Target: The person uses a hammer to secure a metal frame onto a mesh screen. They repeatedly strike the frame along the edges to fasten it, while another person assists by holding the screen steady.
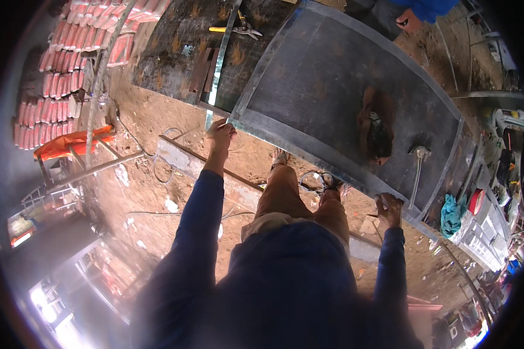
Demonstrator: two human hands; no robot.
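Observation:
A large dark sheet (320,70) with a shiny, glass-like surface and grey bands along its borders lies on the workbench in front of me. At its near left corner my left hand (221,138) has its fingers curled, pinching the edge. My right hand (389,209) is closed at the near edge, farther right; its fingertips are partly hidden. A brownish, reflection-like patch (377,125) shows on the sheet. A long-handled metal tool (417,174) lies near the right end. Left of the sheet are a narrow glass strip (218,64) and yellow-handled pliers (239,29).
Another person's hand (410,22) and blue sleeve are at the far side. Red-and-white bundles (58,87) are stacked at left, above an orange cloth (70,142). A metal beam (186,157) and cables cross the dirt floor. A teal cloth (450,215) hangs at right.

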